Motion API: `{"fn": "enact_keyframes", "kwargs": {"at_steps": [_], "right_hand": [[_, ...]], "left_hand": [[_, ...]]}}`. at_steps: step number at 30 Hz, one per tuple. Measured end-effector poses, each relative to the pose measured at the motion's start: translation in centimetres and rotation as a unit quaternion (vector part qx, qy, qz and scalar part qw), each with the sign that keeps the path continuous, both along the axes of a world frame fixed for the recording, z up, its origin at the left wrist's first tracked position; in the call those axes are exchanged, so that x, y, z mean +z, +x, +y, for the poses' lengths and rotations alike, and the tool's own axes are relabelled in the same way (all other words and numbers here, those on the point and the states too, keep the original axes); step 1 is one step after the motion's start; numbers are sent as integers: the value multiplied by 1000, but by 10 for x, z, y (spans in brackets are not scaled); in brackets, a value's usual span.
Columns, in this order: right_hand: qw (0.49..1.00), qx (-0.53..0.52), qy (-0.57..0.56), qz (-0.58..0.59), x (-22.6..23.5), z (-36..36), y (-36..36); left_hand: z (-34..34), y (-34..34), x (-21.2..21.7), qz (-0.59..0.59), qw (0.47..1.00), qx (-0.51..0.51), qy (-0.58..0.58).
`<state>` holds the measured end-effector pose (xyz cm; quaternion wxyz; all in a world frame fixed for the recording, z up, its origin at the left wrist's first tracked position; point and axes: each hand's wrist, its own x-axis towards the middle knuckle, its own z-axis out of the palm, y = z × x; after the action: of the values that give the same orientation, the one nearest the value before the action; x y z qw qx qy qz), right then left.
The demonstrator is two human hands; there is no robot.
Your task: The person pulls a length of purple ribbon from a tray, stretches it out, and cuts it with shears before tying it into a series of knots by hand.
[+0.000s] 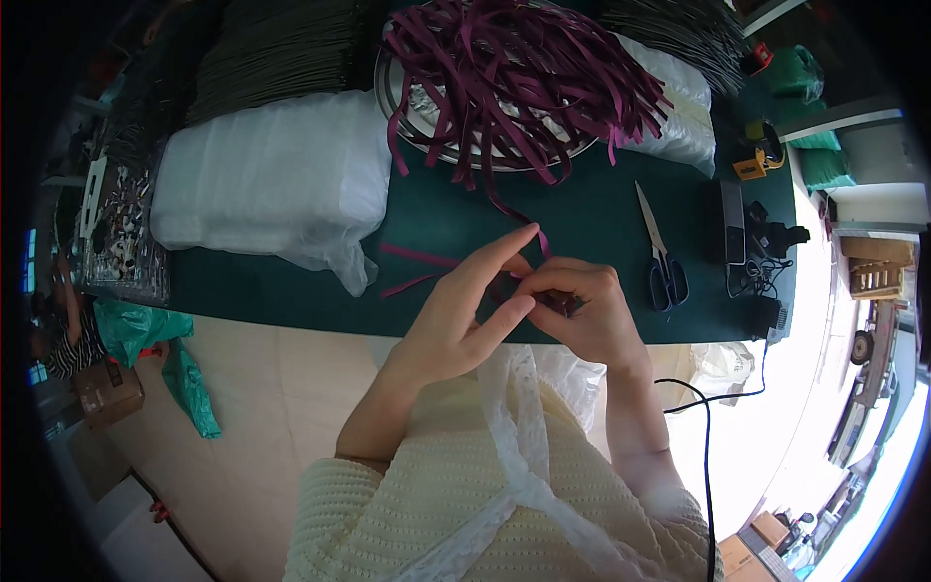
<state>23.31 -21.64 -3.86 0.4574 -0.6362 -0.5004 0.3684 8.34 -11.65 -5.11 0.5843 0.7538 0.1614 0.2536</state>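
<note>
My left hand (454, 312) and my right hand (588, 299) meet close together above the table's near edge, working on a purple ribbon (544, 244). The right thumb and fingers are closed in a pinch on it. On the left hand the index finger points up and away and the thumb tip touches the right fingertips; its other fingers are partly hidden behind. Two ribbon ends (417, 255) stick out to the left past that hand. Beyond both hands, a heap of purple ribbon strips (524, 73) fills a round metal tray (388, 92) and hangs over its rim.
Dark-handled scissors (666, 276) lie to the right on the green table (601, 213). Further right are a black box (725, 223) and cables (761, 272). A plastic-wrapped white bundle (276, 179) stands at left, beside a clear tray of small parts (126, 228). Dark wire-like bundles (276, 48) lie behind.
</note>
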Motion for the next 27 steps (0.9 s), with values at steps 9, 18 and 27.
{"fn": "enact_keyframes", "kwargs": {"at_steps": [9, 18, 27], "right_hand": [[1000, -13, -1, 6, -8, -5, 3], [998, -21, -48, 42, -11, -6, 3], [981, -40, -79, 174, -22, -14, 5]], "left_hand": [[-3, 2, -8, 70, 983, -108, -133], [-2, 0, -6, 100, 985, -63, -128], [0, -1, -8, 78, 989, -56, -112]]}}
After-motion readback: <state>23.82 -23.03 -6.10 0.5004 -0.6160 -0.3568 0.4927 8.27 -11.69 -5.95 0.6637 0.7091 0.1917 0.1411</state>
